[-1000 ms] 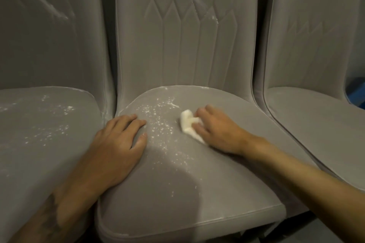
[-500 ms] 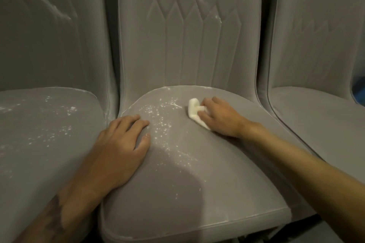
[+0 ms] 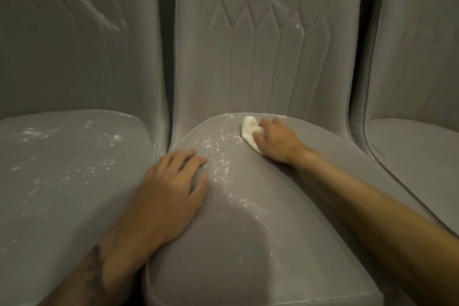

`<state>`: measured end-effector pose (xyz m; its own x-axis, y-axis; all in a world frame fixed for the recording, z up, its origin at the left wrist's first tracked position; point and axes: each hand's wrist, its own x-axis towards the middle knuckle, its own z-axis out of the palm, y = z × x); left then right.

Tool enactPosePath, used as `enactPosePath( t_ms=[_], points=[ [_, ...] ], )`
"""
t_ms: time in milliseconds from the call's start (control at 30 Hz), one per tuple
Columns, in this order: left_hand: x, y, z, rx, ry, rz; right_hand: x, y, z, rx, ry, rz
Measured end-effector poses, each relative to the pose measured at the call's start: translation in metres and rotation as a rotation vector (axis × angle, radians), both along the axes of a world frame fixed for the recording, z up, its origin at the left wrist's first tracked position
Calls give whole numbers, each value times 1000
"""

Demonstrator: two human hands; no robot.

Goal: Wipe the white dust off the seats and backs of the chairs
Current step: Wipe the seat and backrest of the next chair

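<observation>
Three grey upholstered chairs stand side by side. On the middle chair's seat [image 3: 285, 206] a band of white dust [image 3: 218, 154] runs from the back towards the front. My right hand [image 3: 278, 143] holds a folded white cloth [image 3: 249, 131] pressed to the seat near the backrest joint. My left hand [image 3: 171, 191] rests flat on the seat's left edge, fingers spread. The middle backrest [image 3: 260, 45] carries faint white streaks. The left chair's seat [image 3: 62, 156] is speckled with dust, and its backrest [image 3: 74, 32] has a white smear.
The right chair [image 3: 417, 82] looks free of visible dust on seat and back. Narrow dark gaps separate the chairs. The middle seat's front edge [image 3: 173, 298] is near the bottom of the view.
My right hand has slid the cloth away from me, from mid-seat up to the rear of the seat by the backrest. My left hand stays planted; the view has moved closer.
</observation>
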<state>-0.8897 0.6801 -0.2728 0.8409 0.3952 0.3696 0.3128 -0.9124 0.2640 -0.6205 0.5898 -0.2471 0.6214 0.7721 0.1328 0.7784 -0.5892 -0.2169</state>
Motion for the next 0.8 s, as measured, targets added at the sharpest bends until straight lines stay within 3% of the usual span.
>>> enactPosePath(
  t_ms=[67, 167, 233, 433, 633, 700, 800],
  points=[
    [1, 0, 1, -37, -15, 22, -16, 8, -7, 41, -19, 91],
    [2, 0, 1, -50, 13, 39, -47, -12, -19, 149, 3, 395],
    [3, 2, 2, -77, 35, 53, -41, -19, -17, 112, 23, 459],
    [5, 0, 2, -113, 47, 73, 7, 38, 0, 12, -36, 73],
    [5, 3, 0, -113, 50, 74, -29, -5, -20, 127, 27, 463],
    [5, 3, 0, -127, 43, 71, -11, -9, -13, 68, 9, 428],
    [5, 1, 1, -131, 37, 68, 25, 14, -1, 2, -22, 123]
  ],
)
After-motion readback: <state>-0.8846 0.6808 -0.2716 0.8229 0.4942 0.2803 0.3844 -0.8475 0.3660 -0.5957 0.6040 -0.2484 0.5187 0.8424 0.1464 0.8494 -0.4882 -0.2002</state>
